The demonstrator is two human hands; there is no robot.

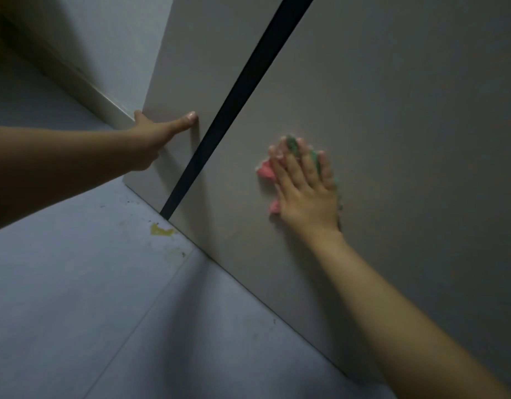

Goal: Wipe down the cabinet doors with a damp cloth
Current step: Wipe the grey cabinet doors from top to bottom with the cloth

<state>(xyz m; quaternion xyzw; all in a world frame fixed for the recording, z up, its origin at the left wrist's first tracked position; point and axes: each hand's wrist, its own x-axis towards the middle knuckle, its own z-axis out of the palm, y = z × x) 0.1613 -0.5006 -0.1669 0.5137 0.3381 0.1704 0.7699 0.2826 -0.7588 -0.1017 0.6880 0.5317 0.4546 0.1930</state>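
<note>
Two grey cabinet doors stand side by side, split by a dark gap (pixel 219 128). My right hand (pixel 306 191) lies flat with straight fingers on the right door (pixel 392 139), pressing a pink and green cloth (pixel 264 171) against it. Most of the cloth is hidden under the palm. My left hand (pixel 153 133) touches the lower part of the left door (pixel 191 67), thumb out on the door face and the other fingers at the door's left edge, partly hidden.
A pale tiled floor (pixel 90 283) runs below the doors, with a yellow stain (pixel 161 229) and dark specks near the bottom of the gap. A white wall (pixel 104 38) with a skirting board (pixel 104 102) meets the cabinet on the left.
</note>
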